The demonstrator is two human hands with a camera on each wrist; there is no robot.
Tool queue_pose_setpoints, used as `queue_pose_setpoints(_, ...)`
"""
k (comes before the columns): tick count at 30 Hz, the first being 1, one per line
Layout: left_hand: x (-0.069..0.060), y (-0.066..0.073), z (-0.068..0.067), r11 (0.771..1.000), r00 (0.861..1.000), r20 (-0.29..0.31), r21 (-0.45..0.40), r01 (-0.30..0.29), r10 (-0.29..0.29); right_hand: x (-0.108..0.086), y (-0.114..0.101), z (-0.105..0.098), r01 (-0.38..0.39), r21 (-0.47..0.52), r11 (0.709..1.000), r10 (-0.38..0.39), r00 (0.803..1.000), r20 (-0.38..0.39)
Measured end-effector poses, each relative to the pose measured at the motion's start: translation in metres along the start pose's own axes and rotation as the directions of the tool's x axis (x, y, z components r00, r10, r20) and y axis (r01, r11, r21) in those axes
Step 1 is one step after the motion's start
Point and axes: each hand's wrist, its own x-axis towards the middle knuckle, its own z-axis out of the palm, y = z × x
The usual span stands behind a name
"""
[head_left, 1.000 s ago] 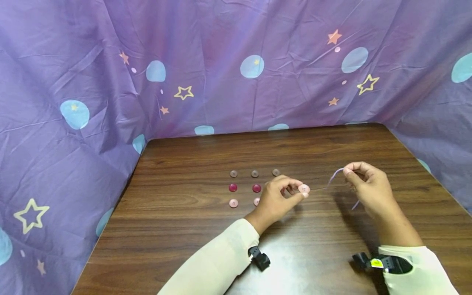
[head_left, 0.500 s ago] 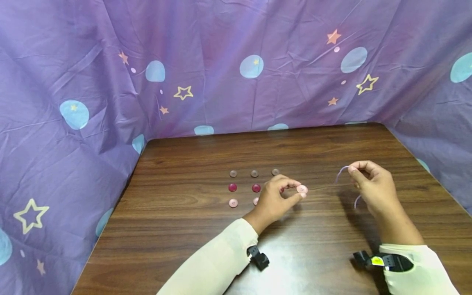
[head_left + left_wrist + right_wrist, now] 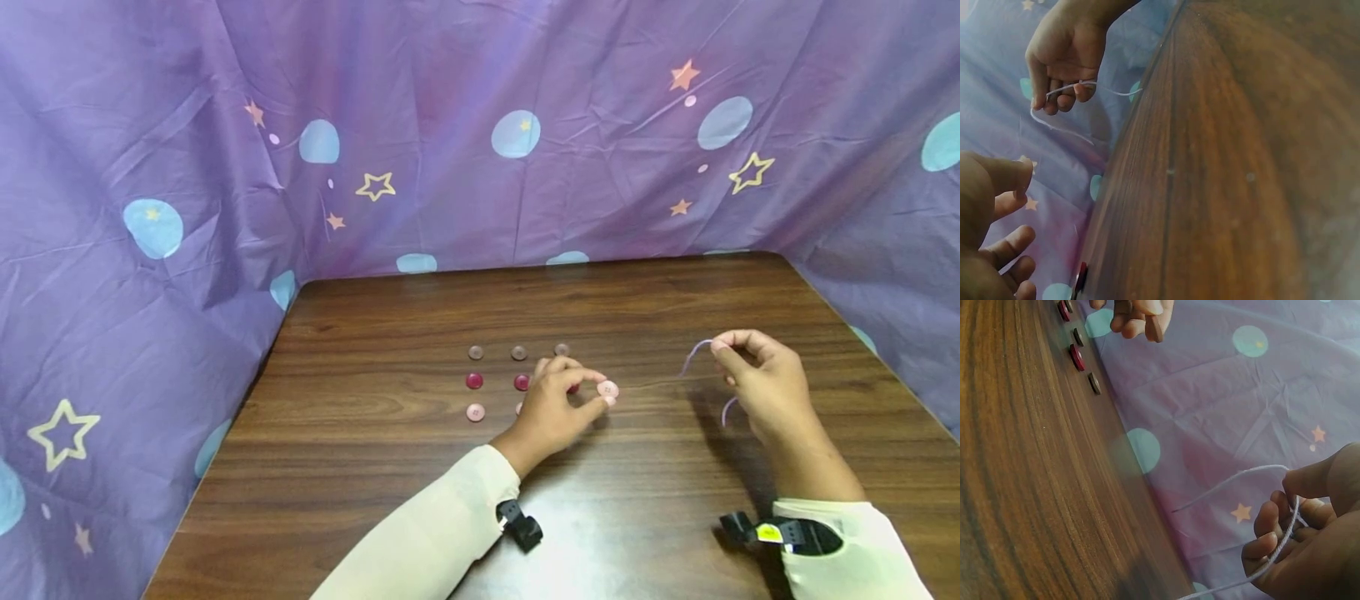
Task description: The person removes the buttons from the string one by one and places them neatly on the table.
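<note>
In the head view, my left hand (image 3: 551,408) pinches a pink four-hole button (image 3: 608,389) between thumb and fingers, just above the table. The right wrist view shows that button (image 3: 1155,328) nearly edge-on; in the left wrist view I cannot make it out. My right hand (image 3: 768,379) holds a thin lavender cord (image 3: 694,352) between thumb and forefinger. One end of the cord (image 3: 1229,482) arches out free from the fingertips, and the rest hangs down across the palm. Cord and button are apart.
Beside my left hand, buttons lie in rows on the wooden table (image 3: 360,483): brown ones (image 3: 519,353) at the back, dark red ones (image 3: 475,381) in the middle, pink ones (image 3: 476,412) in front. My left hand partly covers some. A purple patterned cloth (image 3: 450,167) hangs behind the table.
My left hand has drawn slightly left with the pink button. My right hand has shifted a little right with the cord, so the gap between them is wider.
</note>
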Motion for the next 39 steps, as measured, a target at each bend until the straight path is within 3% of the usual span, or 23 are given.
queue_pose_setpoints(5,-0.003,-0.003,-0.003,1.0,1.0,-0.006,0.031,0.001,-0.001,-0.001,0.001,-0.002,-0.015,0.023,1.0,0.014,1.0,0.022)
queue_pose_setpoints(13,-0.011,-0.011,-0.009,1.0,1.0,-0.004,-0.028,-0.004,0.004,0.0,0.0,-0.002,0.0,0.049,0.999,-0.002,0.999,0.039)
queue_pose_setpoints(20,-0.018,-0.018,-0.015,0.997,1.0,0.007,-0.072,0.023,-0.023,-0.001,0.0,-0.001,0.005,-0.018,1.0,-0.004,0.999,0.041)
queue_pose_setpoints(27,-0.022,-0.025,-0.017,0.993,0.998,0.014,-0.1,0.056,-0.055,-0.001,-0.002,-0.002,-0.004,0.006,1.0,0.004,0.999,0.052)
queue_pose_setpoints(33,-0.023,-0.027,-0.018,0.991,0.998,0.003,-0.117,0.059,-0.059,0.0,-0.003,-0.003,-0.005,-0.046,0.999,0.007,0.998,0.055)
queue_pose_setpoints(39,-0.023,-0.026,-0.02,0.987,0.995,0.033,-0.128,0.102,-0.098,0.0,-0.003,-0.002,-0.004,-0.078,0.997,0.007,0.999,0.044)
